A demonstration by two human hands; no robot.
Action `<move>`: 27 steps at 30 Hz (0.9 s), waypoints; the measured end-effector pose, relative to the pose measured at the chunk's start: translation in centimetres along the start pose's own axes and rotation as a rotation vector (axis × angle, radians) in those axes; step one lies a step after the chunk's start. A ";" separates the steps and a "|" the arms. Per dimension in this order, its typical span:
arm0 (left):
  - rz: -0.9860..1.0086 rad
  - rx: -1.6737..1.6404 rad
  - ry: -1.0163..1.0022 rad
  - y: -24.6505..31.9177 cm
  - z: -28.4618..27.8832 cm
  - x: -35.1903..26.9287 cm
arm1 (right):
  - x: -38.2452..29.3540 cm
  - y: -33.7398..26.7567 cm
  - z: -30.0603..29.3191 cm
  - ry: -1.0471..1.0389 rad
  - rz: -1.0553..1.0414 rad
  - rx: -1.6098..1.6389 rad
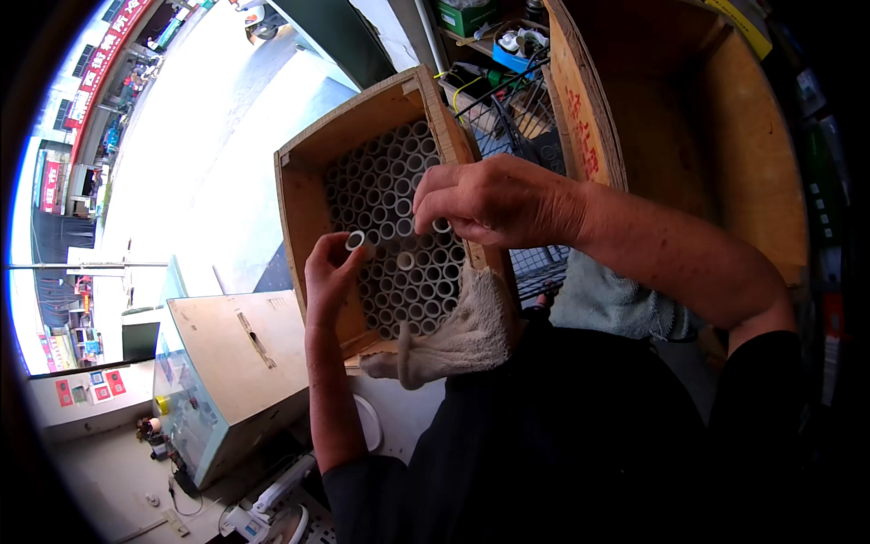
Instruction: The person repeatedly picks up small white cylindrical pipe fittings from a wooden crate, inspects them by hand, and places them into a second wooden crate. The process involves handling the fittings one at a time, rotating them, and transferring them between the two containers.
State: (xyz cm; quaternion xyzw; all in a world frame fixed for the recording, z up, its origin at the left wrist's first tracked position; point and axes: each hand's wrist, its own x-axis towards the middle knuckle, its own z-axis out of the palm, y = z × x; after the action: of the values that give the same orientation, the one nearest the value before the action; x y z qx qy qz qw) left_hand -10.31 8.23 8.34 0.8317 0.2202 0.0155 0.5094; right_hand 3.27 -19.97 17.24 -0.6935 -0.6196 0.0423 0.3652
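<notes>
A wooden box (292,204) stands tilted before me, packed with several rows of short white tubes (387,299) whose open ends face up. At the box's left side, my left hand (329,268) pinches one white tube (355,240) between thumb and fingers, its round mouth towards me. My right hand (476,200) hovers over the right part of the rows with fingers bent downwards; whether anything is between its fingertips is hidden. One loose tube (406,260) sits higher than its neighbours near the middle. Over the near right corner of the box hangs a beige towel (469,333).
At the right stands a larger wooden box (741,156) with red writing. Between the boxes is a black wire basket (537,268). A grey-green cloth (605,299) lies below my right forearm. To the left are a wood-topped glass case (238,347) and a white fan (272,517).
</notes>
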 end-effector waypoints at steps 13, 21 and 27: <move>-0.335 -0.243 0.019 -12.5 0.8 4.1 | -0.1 0.1 0.0 -0.009 -0.003 0.012; -0.396 -0.313 -0.094 -13.7 0.1 3.9 | 0.0 -0.1 -0.2 0.023 0.033 -0.010; -0.331 -0.186 -0.213 -14.2 -0.1 3.9 | 0.3 -0.3 -1.4 0.136 0.002 0.003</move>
State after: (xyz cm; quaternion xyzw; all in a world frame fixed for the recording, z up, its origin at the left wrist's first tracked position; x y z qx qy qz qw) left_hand -11.77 15.28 -4.54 0.7304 0.2964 -0.1361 0.6001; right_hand 3.79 -20.38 18.55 -0.6951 -0.5924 -0.0037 0.4074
